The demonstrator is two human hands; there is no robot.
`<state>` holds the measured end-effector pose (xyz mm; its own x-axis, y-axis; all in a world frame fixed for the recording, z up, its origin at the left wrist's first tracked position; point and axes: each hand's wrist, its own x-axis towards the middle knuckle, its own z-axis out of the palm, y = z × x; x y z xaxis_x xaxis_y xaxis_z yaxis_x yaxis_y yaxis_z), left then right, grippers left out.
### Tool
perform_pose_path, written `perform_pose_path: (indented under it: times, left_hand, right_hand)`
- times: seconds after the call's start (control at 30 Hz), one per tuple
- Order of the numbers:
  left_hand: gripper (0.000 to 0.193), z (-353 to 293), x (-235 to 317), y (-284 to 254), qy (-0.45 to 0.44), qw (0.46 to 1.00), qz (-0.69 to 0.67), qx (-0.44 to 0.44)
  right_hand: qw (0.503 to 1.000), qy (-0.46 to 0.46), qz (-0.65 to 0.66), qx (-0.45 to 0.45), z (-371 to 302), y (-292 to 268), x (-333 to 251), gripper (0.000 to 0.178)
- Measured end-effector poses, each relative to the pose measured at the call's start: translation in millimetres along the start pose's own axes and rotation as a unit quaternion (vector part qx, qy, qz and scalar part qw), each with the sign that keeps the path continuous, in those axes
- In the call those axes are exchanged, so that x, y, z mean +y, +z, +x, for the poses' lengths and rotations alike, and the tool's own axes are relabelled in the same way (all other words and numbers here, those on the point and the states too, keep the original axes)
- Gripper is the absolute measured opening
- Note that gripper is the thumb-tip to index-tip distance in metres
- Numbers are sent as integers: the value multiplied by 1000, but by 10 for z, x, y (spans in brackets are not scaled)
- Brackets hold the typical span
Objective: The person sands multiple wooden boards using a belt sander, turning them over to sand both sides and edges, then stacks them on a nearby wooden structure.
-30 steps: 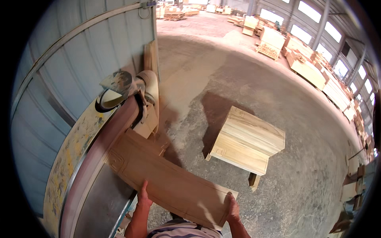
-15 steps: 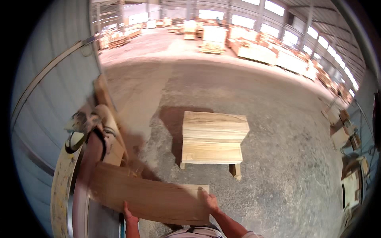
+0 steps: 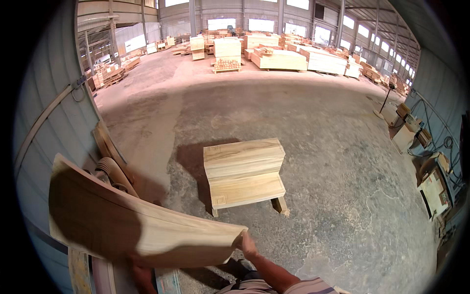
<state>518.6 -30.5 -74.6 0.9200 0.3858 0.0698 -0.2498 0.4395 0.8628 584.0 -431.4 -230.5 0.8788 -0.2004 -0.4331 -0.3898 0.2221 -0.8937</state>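
Note:
I hold a wide, pale wooden board (image 3: 142,225) flat in front of me, off the sanding machine at my left. My right hand (image 3: 247,245) grips its right end. My left hand (image 3: 139,272) is under the board's near edge, mostly hidden by it. A stack of similar boards (image 3: 243,171) sits on low supports on the concrete floor, just ahead and to the right of the board.
A belt sanding machine (image 3: 110,174) stands against the corrugated metal wall at left. Many stacks of lumber (image 3: 279,59) fill the far end of the hall. Machines and cables (image 3: 431,176) line the right wall. Concrete floor (image 3: 333,161) spreads between.
The board has come off the sanding belt and swung to the right in both hands. My view has turned right, bringing the board stack to the middle.

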Motion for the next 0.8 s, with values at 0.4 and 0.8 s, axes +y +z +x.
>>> perform_pose_path:
  times: [0.4,0.8]
  left_hand:
    - [36,-465,266,1253,-43,954,296,-35]
    - [31,-741,2,936,-145,887,422,-117]
  right_hand:
    - [992,47,93,-72,-212,117,-496,46]
    - [959,-79,212,-173,-846,673,-1975,61]
